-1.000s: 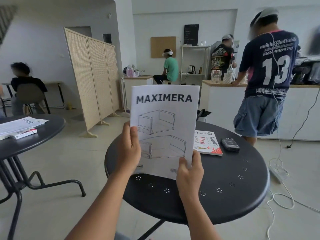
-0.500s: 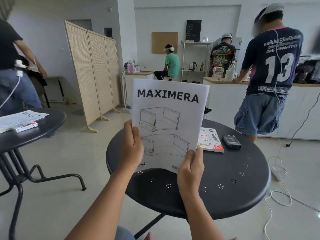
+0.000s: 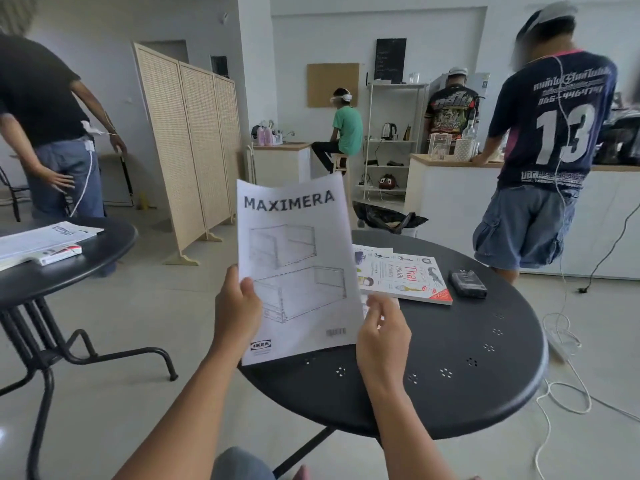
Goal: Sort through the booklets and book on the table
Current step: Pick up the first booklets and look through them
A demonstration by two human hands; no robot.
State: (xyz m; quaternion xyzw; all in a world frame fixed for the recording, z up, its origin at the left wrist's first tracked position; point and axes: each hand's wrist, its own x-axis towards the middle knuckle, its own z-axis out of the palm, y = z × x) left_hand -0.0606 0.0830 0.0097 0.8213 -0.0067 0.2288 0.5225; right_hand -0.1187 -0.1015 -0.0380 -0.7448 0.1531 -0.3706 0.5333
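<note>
MAXIMERA booklet [image 3: 298, 268] held upright, tilted slightly, above near-left edge of round black table [image 3: 450, 393]. Left hand [image 3: 237, 306] pinching booklet's left edge, thumb on cover. Right hand [image 3: 382, 336] at lower right corner, fingers loosely curled at the page edge; actual grip not discernible. Thai visual dictionary book [image 3: 405, 277] flat on table behind booklet, another booklet [image 3: 372, 252] partly under it. Small black device [image 3: 467, 283] just right of book.
</note>
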